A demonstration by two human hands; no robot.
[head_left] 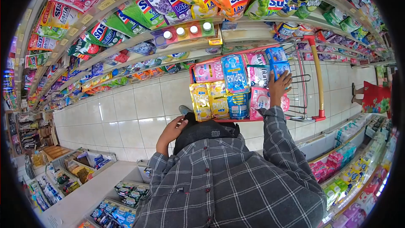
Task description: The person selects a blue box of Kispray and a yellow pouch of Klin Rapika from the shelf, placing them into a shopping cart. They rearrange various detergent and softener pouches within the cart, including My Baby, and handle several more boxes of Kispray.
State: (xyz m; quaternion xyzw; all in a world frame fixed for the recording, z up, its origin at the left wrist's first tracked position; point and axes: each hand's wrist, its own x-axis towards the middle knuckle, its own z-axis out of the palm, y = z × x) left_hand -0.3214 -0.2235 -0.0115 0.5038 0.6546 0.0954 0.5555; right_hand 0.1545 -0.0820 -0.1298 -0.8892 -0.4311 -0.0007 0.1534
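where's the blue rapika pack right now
In the head view, the blue Rapika pack is in the cart, between the pink Rapika pack on its left and the white pack on its right.

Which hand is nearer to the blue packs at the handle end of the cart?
Right. The right hand touches the blue packs; the left hand is outside the cart, beside the black bag.
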